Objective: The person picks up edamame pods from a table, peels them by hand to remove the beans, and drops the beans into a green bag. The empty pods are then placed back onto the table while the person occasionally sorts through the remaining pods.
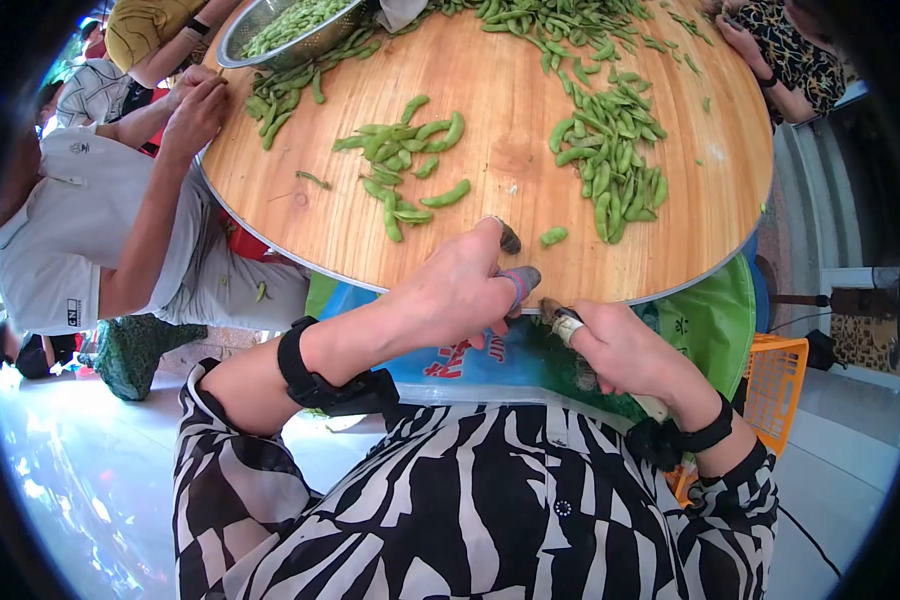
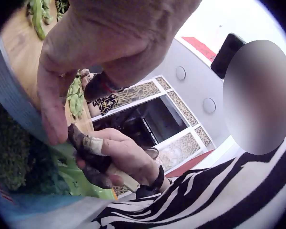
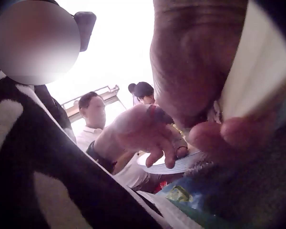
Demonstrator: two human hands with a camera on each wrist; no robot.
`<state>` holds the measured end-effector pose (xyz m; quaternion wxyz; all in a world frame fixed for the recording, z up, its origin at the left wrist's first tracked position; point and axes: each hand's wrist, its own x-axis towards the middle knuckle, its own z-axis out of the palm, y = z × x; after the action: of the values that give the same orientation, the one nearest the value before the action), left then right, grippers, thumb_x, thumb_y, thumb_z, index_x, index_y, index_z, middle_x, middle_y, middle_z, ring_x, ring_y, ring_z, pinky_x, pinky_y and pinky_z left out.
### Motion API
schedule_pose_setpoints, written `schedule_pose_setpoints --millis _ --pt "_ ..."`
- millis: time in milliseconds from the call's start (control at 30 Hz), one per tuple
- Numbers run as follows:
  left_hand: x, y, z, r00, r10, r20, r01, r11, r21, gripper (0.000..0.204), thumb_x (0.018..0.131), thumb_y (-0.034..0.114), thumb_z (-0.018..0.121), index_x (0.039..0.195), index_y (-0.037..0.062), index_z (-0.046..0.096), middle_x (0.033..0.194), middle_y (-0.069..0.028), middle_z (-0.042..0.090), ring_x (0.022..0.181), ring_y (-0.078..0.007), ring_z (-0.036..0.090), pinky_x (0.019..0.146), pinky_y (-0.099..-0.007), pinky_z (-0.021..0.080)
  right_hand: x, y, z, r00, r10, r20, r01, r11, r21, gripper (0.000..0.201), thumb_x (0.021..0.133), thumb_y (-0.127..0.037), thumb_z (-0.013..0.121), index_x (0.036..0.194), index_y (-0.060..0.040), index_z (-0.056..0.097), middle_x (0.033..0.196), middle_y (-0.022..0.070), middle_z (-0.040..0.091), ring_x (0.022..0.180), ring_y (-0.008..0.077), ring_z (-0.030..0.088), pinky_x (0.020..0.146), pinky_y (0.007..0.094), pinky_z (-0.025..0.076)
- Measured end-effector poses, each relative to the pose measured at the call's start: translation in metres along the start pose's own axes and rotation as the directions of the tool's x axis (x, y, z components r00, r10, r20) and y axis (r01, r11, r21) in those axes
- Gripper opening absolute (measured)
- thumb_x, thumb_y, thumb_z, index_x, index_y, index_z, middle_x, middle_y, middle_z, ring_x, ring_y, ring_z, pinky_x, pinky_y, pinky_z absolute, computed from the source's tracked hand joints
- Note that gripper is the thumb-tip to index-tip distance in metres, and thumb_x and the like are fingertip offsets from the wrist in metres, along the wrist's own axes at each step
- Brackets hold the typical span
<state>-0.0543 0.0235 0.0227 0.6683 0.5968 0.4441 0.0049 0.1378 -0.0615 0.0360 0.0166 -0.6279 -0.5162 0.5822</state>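
Just right of your left hand's (image 1: pixel 455 290) fingertips, one loose pod (image 1: pixel 554 236) lies on the table (image 1: pixel 300 235); your right hand (image 1: pixel 625 350) is farther.
Your left fingers bend loosely, seemingly empty; your right ones grip one pale handle (image 1: pixel 650 407). The pod's long axis runs roughly side to side. Farther out: one left pile (image 1: pixel 390 150), one right pile (image 1: pixel 615 155), pods overlapping too much to count, and one metal bowl (image 1: pixel 310 43).

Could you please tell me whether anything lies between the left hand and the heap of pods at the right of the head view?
Yes: a single short pod lies on the table between the left hand and the near end of the pod heap. I see no other obstacle in that gap.
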Motion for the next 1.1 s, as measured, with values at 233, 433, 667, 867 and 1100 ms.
schedule_pose_setpoints --millis 233,433,667,867,1100 --pt "-0.002 -0.002 0.001 1.000 -0.014 -0.001 0.013 1.000 -0.005 0.036 0.094 0.018 0.054 0.114 -0.0070 0.038 0.090 -0.0226 0.064 0.069 -0.0251 0.067 0.047 -0.0316 0.053 0.007 0.019 0.001 0.996 0.018 0.091 -0.044 0.954 0.296 0.027 0.093 -0.019 0.040 0.090 0.0037 0.053 0.058 0.0040 0.051 0.042 0.0121 0.054 0.037 0.0269 0.043" --pt "-0.002 -0.002 0.002 1.000 -0.022 0.002 0.022 0.999 -0.033 0.036 0.094 0.019 0.055 0.111 -0.0067 0.037 0.088 -0.0225 0.064 0.069 -0.0244 0.067 0.046 -0.0314 0.053 0.006 0.019 0.012 0.997 0.016 0.072 -0.036 0.957 0.288 0.027 0.093 -0.019 0.040 0.090 0.0039 0.052 0.059 0.0038 0.051 0.041 0.0112 0.052 0.036 0.0269 0.042" --pt "-0.004 0.000 0.002 1.000 -0.004 -0.010 0.005 1.000 0.022 0.035 0.094 0.018 0.056 0.107 -0.0082 0.036 0.086 -0.0216 0.064 0.067 -0.0230 0.067 0.046 -0.0307 0.052 0.002 0.007 0.017 1.000 0.011 0.013 -0.014 0.980 0.198 0.026 0.096 -0.019 0.040 0.091 0.0032 0.052 0.065 0.0036 0.051 0.042 0.0107 0.051 0.038 0.0260 0.042" --pt "-0.005 0.011 0.001 0.999 0.050 -0.004 -0.050 0.998 -0.025 0.040 0.093 0.019 0.057 0.113 -0.0094 0.036 0.088 -0.0217 0.063 0.067 -0.0227 0.066 0.047 -0.0306 0.053 -0.003 0.005 0.010 0.996 -0.016 -0.084 0.027 0.991 0.130 0.023 0.093 -0.016 0.040 0.090 0.0037 0.051 0.064 0.0056 0.051 0.043 0.0133 0.052 0.039 0.0280 0.043" --pt "0.020 0.007 0.008 1.000 0.003 0.012 -0.001 0.991 -0.137 0.049 0.091 0.022 0.059 0.119 -0.0103 0.036 0.092 -0.0211 0.060 0.070 -0.0241 0.066 0.044 -0.0316 0.054 -0.014 0.012 0.005 0.969 -0.009 -0.248 0.010 1.000 0.002 0.028 0.090 -0.016 0.043 0.082 0.0104 0.048 0.059 0.0200 0.057 0.047 0.0277 0.059 0.048 0.0397 0.047"
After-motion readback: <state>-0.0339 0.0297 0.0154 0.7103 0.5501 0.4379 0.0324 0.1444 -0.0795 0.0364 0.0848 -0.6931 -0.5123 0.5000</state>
